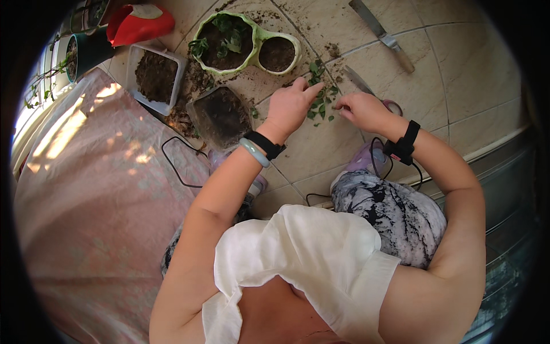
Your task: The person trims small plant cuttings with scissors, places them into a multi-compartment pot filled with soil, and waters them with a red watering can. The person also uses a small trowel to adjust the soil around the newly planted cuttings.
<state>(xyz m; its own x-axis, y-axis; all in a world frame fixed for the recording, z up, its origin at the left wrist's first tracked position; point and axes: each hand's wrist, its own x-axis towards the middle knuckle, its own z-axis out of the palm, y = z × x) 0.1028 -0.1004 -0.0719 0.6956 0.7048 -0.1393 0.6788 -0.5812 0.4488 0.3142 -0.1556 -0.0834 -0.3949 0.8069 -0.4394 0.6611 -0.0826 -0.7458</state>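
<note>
Several green leafy cuttings (319,103) lie on the tiled floor between my two hands. My left hand (293,103) is over their left side, palm down with some fingers extended; whether it pinches anything is unclear. On the right, the thumb and fingertips of my right hand (359,111) come close together beside the leaves, and I cannot tell what is between them. Scissors (360,81) lie just beyond that hand, partly hidden by it. Past my left hand stands a pale green double planter (256,41), with leafy plants in its larger, soil-filled bowl and soil in the smaller one.
A clear plastic container of soil (221,116) and a white tub of soil (175,81) stand at left, near a red scoop-like container (142,26). A wooden-handled metal tool (384,38) lies at upper right. Loose soil (333,50) dots the tiles. A pink cloth (103,185) covers the left side.
</note>
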